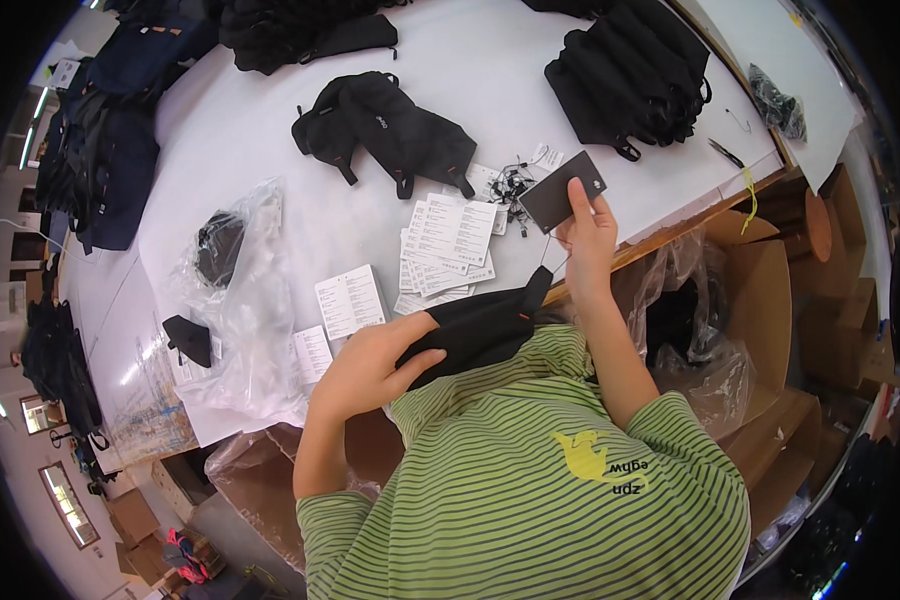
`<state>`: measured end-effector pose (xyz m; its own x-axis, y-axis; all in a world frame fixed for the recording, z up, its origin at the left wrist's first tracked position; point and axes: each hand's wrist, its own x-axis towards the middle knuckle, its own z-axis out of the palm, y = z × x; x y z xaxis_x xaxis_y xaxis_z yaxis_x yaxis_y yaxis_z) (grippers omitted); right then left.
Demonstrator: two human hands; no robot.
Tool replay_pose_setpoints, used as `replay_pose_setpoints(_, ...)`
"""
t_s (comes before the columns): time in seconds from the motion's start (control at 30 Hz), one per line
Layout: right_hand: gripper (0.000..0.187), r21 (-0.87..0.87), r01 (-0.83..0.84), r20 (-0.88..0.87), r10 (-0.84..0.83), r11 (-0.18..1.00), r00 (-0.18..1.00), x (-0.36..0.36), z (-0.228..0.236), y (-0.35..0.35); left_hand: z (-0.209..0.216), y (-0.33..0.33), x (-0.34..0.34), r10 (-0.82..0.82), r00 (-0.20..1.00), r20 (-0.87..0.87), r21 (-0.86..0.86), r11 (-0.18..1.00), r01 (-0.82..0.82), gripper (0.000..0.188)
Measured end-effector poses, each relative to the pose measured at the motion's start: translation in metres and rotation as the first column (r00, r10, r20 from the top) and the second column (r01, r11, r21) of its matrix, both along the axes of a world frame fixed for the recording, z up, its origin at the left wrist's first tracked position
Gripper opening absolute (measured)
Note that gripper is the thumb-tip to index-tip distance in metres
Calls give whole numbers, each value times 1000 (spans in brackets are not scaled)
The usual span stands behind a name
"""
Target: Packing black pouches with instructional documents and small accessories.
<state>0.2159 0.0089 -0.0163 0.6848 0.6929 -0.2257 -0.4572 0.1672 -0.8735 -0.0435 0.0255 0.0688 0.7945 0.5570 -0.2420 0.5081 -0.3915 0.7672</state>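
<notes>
My left hand (375, 365) is closed round one end of a small black fabric pouch (480, 325) at the table's near edge. From the pouch's other end a loop sticks up, with a small orange tab nearby. My right hand (587, 240) pinches a dark grey hang tag (562, 195), thumb on top. A thin string runs down from near that tag toward the pouch's loop; whether it is fastened there I cannot tell. Beyond my hands lie overlapping white printed cards (445, 240) and a tangle of black tag strings (510, 190).
Several black pouches (385, 125) lie farther back, with a larger black pile (630, 75) at the far right. Black-handled snips (727, 152) rest by the table's right edge. Clear plastic bags (245, 300) are at the left. An open cardboard box (765, 330) stands right of me.
</notes>
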Motion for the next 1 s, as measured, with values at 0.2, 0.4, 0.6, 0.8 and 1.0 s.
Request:
replay_pose_setpoints(0.2,24,-320,-552,468,635,770,614,4,36,-29,-5,-9,11,-42,994,100,156,987,26,20)
replay_pose_setpoints(0.4,21,-725,-577,578,789,377,-210,-12,44,-41,-22,-12,34,-258,947,194,387,907,168,21)
replay_pose_setpoints(0.6,36,-638,-766,308,937,75,-164,8,58,-57,-28,1,38,-321,947,16,-54,945,321,20)
replay_pose_setpoints(0.8,34,-663,-721,448,879,202,-166,14,50,-78,-75,86,143,-192,914,357,-360,875,325,26)
replay_pose_setpoints(1.0,36,-709,-653,465,872,266,-150,15,60,-89,-162,144,230,-16,983,183,573,814,-93,34)
